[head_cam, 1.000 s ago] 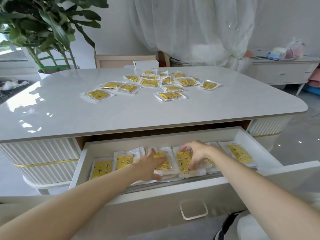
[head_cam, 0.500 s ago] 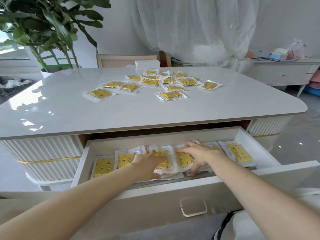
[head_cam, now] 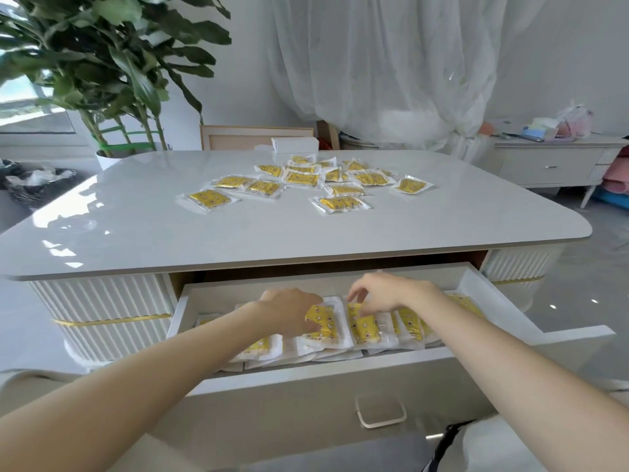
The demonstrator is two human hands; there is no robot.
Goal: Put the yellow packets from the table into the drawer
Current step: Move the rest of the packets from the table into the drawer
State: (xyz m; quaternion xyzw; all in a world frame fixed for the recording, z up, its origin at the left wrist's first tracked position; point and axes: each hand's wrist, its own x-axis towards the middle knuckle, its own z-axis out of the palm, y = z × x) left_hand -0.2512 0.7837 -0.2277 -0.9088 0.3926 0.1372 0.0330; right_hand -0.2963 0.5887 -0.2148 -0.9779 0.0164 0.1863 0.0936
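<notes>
The white drawer (head_cam: 340,371) under the table (head_cam: 136,233) is pulled out toward me and holds a row of overlapping yellow packets (head_cam: 408,323) in clear wrappers. My left hand (head_cam: 289,311) reaches into its middle and grips the left edge of one yellow packet (head_cam: 325,323) between thumb and fingers. My right hand (head_cam: 384,294) hovers just to the right, fingers hanging down, fingertips touching the neighbouring packet (head_cam: 364,327). Several more yellow packets (head_cam: 303,178) lie scattered on the far half of the tabletop.
A small white box (head_cam: 294,144) and a chair back (head_cam: 255,137) stand at the table's far edge. A large potted plant (head_cam: 102,63) is at the back left and a low sideboard (head_cam: 544,165) at the right. The drawer front has a metal handle (head_cam: 381,413).
My right hand has lifted off the packets, its fingers now hanging down onto one. My left hand stays on the middle packet. The packets on the table have not moved.
</notes>
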